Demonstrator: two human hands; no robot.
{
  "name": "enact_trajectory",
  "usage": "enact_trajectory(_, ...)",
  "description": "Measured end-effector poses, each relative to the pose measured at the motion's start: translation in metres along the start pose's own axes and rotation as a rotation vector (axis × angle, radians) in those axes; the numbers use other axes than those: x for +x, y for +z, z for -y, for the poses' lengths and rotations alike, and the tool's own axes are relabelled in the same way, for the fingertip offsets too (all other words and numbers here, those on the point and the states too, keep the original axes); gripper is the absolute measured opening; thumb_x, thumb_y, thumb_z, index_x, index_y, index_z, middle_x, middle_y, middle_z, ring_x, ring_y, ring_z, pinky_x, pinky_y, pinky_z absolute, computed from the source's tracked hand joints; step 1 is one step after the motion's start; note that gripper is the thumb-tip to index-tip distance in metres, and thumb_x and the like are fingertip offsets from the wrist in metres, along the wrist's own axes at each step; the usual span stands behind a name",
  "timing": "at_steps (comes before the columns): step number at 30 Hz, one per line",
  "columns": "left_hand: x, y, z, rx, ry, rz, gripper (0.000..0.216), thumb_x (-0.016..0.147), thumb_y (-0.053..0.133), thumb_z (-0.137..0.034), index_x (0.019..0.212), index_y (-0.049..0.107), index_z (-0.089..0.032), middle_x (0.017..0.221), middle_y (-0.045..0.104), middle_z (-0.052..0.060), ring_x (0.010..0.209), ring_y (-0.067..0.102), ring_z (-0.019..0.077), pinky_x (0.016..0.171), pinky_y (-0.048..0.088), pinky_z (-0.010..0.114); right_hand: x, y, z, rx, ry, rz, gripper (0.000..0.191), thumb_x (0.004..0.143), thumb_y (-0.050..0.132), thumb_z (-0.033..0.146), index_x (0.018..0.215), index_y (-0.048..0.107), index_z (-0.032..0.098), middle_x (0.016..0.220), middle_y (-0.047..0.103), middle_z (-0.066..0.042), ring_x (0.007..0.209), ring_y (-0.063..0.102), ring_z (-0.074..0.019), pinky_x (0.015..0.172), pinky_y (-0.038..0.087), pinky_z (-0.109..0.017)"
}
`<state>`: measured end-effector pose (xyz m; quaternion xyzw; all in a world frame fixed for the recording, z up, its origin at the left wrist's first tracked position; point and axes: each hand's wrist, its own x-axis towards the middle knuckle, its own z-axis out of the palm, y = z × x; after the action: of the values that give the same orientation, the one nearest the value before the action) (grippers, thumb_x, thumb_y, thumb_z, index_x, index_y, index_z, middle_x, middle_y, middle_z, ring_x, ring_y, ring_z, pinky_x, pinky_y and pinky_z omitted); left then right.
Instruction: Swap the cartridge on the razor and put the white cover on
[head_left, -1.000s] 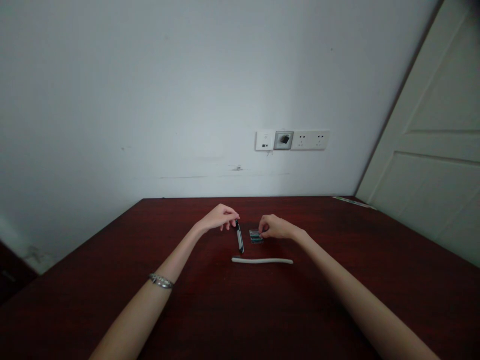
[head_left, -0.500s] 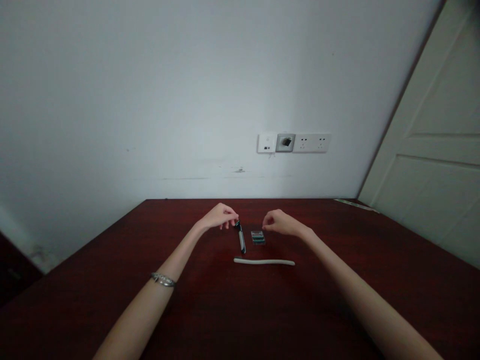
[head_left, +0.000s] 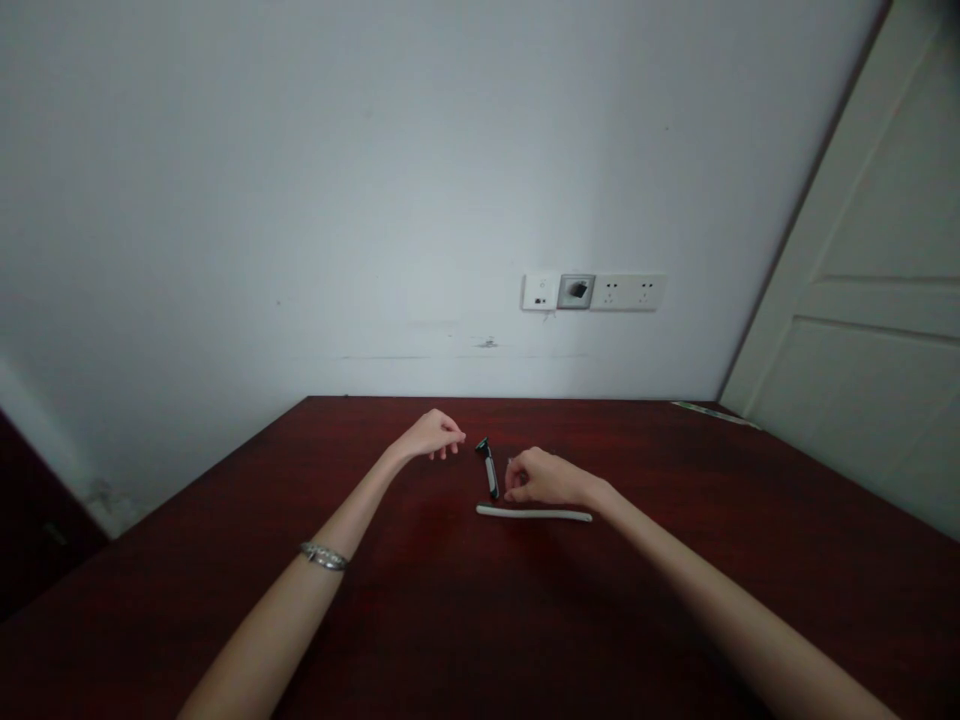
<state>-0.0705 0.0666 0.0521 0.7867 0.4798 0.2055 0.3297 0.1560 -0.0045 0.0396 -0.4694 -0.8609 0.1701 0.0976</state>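
A black and white razor-like handle [head_left: 490,470] lies on the dark red table [head_left: 465,620], pointing away from me. My left hand [head_left: 433,437] rests just left of its far end with its fingers curled, a small gap between them. My right hand [head_left: 541,479] sits closed just right of the handle's near end, knuckles up. It covers the spot where a small teal pack lay, and that pack is hidden. A long white stick-like piece [head_left: 534,514] lies crosswise just in front of my right hand. A metal bracelet [head_left: 323,556] is on my left wrist.
The table's far edge meets a white wall with a row of sockets [head_left: 592,292]. A pale door [head_left: 862,330] stands at the right. A thin flat strip [head_left: 712,412] lies at the table's far right corner.
My left hand has come off the handle's far end and drawn slightly left. My right hand rose, then came down nearer and left, over the small teal pack. The view shifted a little.
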Motion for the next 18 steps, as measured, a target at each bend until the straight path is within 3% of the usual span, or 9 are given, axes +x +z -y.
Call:
enact_trajectory(3, -0.002, 0.001, 0.014, 0.028, -0.048, 0.013, 0.027, 0.074, 0.054, -0.033, 0.073, 0.065, -0.009, 0.068, 0.066, 0.008, 0.044, 0.052, 0.0072, 0.036, 0.035, 0.015, -0.012, -0.003, -0.006, 0.02, -0.03, 0.063, 0.019, 0.069, 0.062, 0.033, 0.08, 0.07, 0.02, 0.076, 0.067, -0.002, 0.065, 0.06, -0.0134, 0.056, 0.038, -0.02)
enact_trajectory(8, -0.005, 0.009, 0.027, 0.042, -0.123, 0.023, 0.022, 0.072, 0.054, -0.028, 0.072, 0.065, -0.008, 0.067, 0.066, 0.007, 0.043, 0.053, 0.0073, 0.036, 0.036, 0.014, -0.028, 0.005, -0.014, -0.107, 0.04, 0.036, 0.023, 0.071, 0.062, 0.034, 0.087, 0.07, 0.021, 0.087, 0.068, -0.005, 0.077, 0.062, -0.0187, 0.061, 0.041, -0.024)
enact_trajectory(13, -0.005, 0.02, 0.03, 0.044, -0.133, 0.021, 0.02, 0.07, 0.053, -0.023, 0.072, 0.065, -0.008, 0.072, 0.067, 0.009, 0.045, 0.056, 0.0087, 0.036, 0.037, 0.014, -0.037, 0.014, -0.018, -0.173, -0.035, -0.001, 0.023, 0.076, 0.057, 0.035, 0.09, 0.07, 0.023, 0.097, 0.065, -0.006, 0.088, 0.059, -0.0211, 0.069, 0.042, -0.026)
enact_trajectory(18, -0.007, 0.03, 0.027, 0.052, -0.128, 0.027, 0.019, 0.068, 0.052, -0.021, 0.072, 0.066, -0.008, 0.073, 0.067, 0.009, 0.046, 0.056, 0.0087, 0.037, 0.038, 0.015, -0.042, 0.017, -0.019, -0.2, -0.042, -0.018, 0.021, 0.078, 0.055, 0.033, 0.089, 0.069, 0.023, 0.097, 0.064, -0.006, 0.087, 0.059, -0.0199, 0.068, 0.042, -0.025)
